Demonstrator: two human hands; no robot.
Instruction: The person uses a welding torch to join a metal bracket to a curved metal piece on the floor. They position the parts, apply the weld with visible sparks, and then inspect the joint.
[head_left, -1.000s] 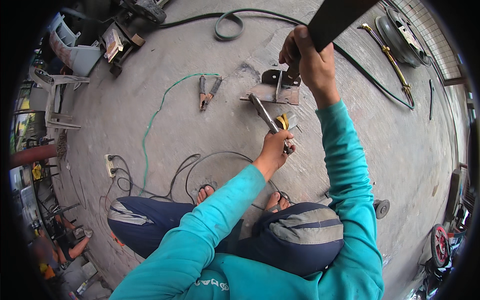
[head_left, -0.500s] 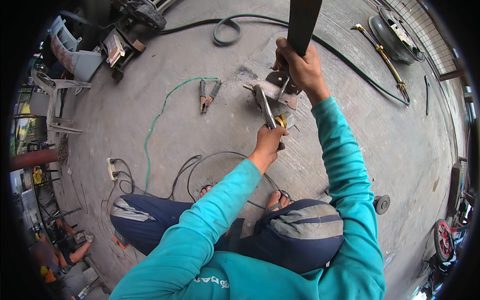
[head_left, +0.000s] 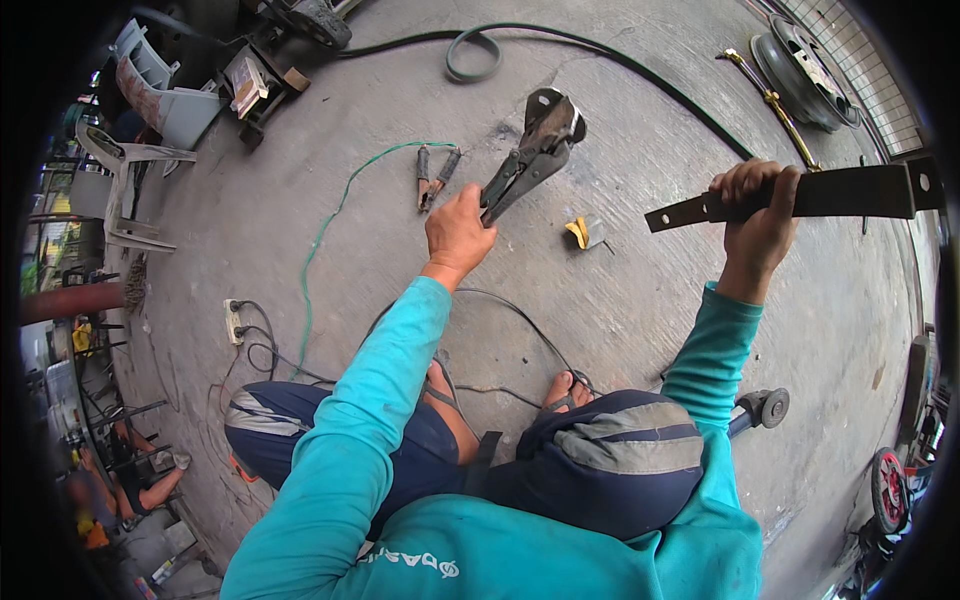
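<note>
My left hand is closed around the handles of a pair of locking pliers, raised above the concrete floor. At the far end of the pliers is a metal bracket with a hole, apparently clamped in the jaws. Out to the right, my right hand grips a long dark flat metal bar with holes near its ends. The bar lies roughly sideways in the air, apart from the bracket. A small yellow and grey object rests on the floor between my hands.
A spring clamp with a green wire lies ahead. Cables loop near my feet, beside an outlet block. An angle grinder sits by my right knee. A torch and wheel rim are far right, a plastic chair left.
My left hand has lifted the pliers and bracket from the floor, moving left. My right hand has swung the bar from upright to sideways, down and right, away from the bracket.
</note>
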